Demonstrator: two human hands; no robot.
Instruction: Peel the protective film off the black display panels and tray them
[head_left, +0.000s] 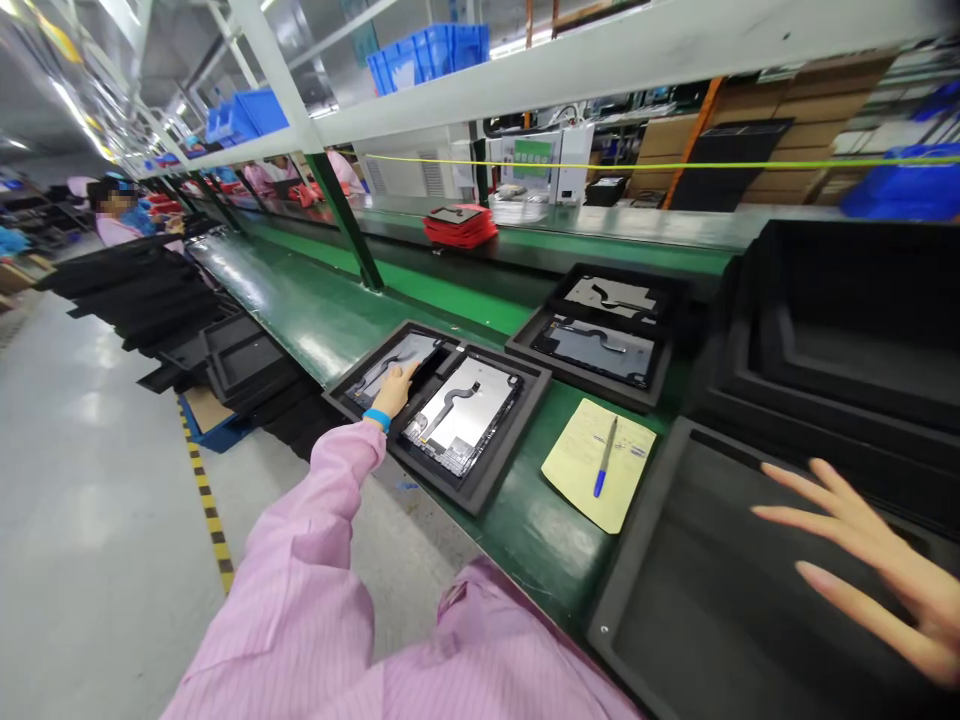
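Note:
My left hand, with a blue band at the wrist, reaches over a black foam tray. Its fingers are stretched out at the right edge of a tablet-like screen panel; whether they touch it I cannot tell. Beside it in the same tray lies a second panel, silver-backed with a dark ribbon cable. On the right, my right hand is spread open above another black foam tray, holding nothing. A yellow notepad with a blue-capped pen lies between the trays.
Farther back, another foam tray holds two panels. Stacked black trays rise at the right, more at the left. Red pieces are piled on the far bench. A metal post stands at the bench; a person works far left.

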